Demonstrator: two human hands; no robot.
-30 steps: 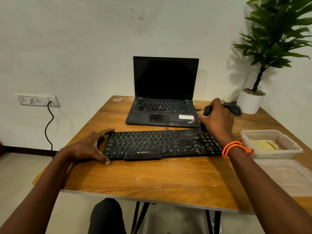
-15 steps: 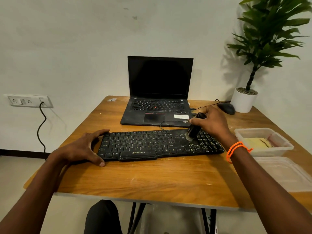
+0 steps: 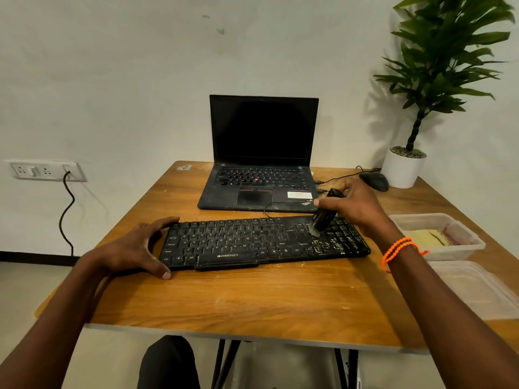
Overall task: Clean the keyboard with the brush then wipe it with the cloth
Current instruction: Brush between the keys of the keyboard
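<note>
A dusty black keyboard (image 3: 247, 242) lies across the middle of the wooden table (image 3: 252, 301). My right hand (image 3: 354, 206) grips a small black brush (image 3: 323, 217), its pale bristles touching the keys on the keyboard's right part. My left hand (image 3: 134, 248) clasps the keyboard's left end, thumb at the front edge and fingers round the back corner. A yellowish cloth (image 3: 429, 238) lies in a clear plastic tub (image 3: 449, 248) to the right.
An open black laptop (image 3: 261, 175) stands behind the keyboard, its cable looping between them. A black mouse (image 3: 375, 181) and a white potted plant (image 3: 403, 169) sit at the back right. A clear lid (image 3: 477, 290) lies by the tub. A wall socket (image 3: 45, 170) is at the left.
My right hand has brought the brush from behind the keyboard's far right down onto the keys and swept it leftward. The left hand has kept its hold.
</note>
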